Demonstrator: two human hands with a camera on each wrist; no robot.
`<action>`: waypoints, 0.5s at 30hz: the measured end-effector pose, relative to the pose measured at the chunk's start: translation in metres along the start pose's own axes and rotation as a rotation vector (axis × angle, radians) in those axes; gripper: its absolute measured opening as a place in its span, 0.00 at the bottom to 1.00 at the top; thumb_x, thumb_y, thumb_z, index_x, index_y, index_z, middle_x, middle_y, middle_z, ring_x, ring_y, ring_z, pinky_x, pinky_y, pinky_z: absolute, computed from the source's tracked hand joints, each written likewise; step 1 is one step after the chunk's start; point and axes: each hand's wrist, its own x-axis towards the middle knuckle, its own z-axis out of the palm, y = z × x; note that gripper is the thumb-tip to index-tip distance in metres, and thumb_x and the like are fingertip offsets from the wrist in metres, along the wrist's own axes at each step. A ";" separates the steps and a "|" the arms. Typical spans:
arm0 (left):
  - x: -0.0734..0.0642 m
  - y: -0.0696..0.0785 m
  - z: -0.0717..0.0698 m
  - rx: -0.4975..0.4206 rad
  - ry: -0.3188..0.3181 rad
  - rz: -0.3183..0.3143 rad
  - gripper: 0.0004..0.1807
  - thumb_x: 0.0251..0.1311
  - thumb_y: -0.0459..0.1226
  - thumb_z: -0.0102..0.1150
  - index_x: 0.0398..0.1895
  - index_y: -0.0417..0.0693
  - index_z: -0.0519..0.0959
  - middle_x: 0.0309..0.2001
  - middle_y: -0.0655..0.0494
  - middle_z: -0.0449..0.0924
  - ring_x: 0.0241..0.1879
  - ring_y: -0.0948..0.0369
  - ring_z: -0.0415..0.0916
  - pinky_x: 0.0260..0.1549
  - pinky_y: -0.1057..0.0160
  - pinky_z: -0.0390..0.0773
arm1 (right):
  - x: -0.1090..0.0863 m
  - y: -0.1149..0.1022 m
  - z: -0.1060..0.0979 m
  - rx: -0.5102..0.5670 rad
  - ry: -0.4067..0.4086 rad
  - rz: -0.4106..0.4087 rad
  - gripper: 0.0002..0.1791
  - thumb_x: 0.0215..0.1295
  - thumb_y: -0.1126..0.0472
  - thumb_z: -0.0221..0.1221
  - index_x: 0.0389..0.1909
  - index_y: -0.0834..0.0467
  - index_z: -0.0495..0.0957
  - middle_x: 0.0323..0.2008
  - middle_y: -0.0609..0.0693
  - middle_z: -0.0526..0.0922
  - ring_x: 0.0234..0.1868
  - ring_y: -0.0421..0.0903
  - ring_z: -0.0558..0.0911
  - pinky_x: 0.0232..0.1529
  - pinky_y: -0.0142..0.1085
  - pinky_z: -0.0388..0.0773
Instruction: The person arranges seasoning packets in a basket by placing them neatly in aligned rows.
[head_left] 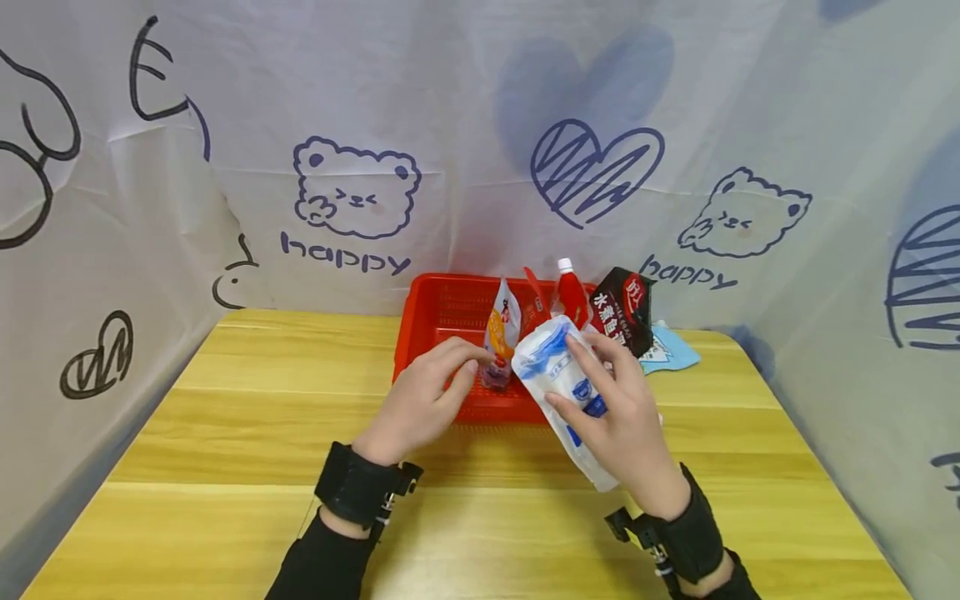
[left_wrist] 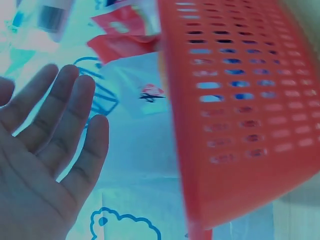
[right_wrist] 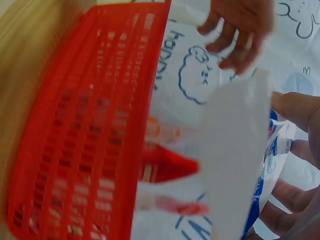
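My right hand point(head_left: 626, 417) grips a white pouch with blue print point(head_left: 558, 375), thumb on one side and fingers spread over the other. In the right wrist view the pouch's plain white face point(right_wrist: 235, 155) stands beside the red basket point(right_wrist: 90, 115). Nothing is in my left hand point(head_left: 423, 400); it hovers over the basket's near left part with fingers relaxed. The left wrist view shows its palm and loosely spread fingers point(left_wrist: 82, 107) beside the basket wall point(left_wrist: 240, 110). Just past its fingertips, an orange and white packet point(head_left: 502, 325) stands in the basket.
Also in the basket are a red packet point(head_left: 534, 312), a red bottle with a white cap point(head_left: 572, 293) and a black and red pouch point(head_left: 624, 308). A light blue packet point(head_left: 675, 348) lies at the right on the wooden table point(head_left: 247, 425). A printed white cloth point(head_left: 472, 208) hangs behind.
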 end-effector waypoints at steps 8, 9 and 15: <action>-0.001 0.004 -0.008 -0.151 -0.110 -0.107 0.27 0.77 0.52 0.52 0.71 0.48 0.68 0.57 0.53 0.81 0.49 0.57 0.81 0.47 0.59 0.85 | 0.004 -0.015 0.028 0.100 -0.020 -0.062 0.39 0.57 0.54 0.77 0.71 0.54 0.76 0.66 0.62 0.74 0.64 0.60 0.75 0.55 0.58 0.79; -0.001 0.005 -0.008 -0.163 -0.129 -0.123 0.29 0.77 0.52 0.53 0.72 0.48 0.67 0.57 0.53 0.81 0.48 0.58 0.82 0.46 0.60 0.85 | 0.004 -0.017 0.031 0.109 -0.024 -0.062 0.39 0.56 0.54 0.77 0.70 0.54 0.76 0.66 0.61 0.74 0.63 0.60 0.75 0.55 0.57 0.79; -0.002 0.003 -0.007 -0.217 -0.156 -0.165 0.32 0.74 0.51 0.59 0.74 0.47 0.63 0.56 0.51 0.80 0.45 0.59 0.82 0.42 0.64 0.86 | 0.007 -0.027 0.043 0.144 -0.026 -0.059 0.42 0.50 0.58 0.81 0.68 0.53 0.78 0.65 0.59 0.76 0.63 0.59 0.76 0.60 0.62 0.74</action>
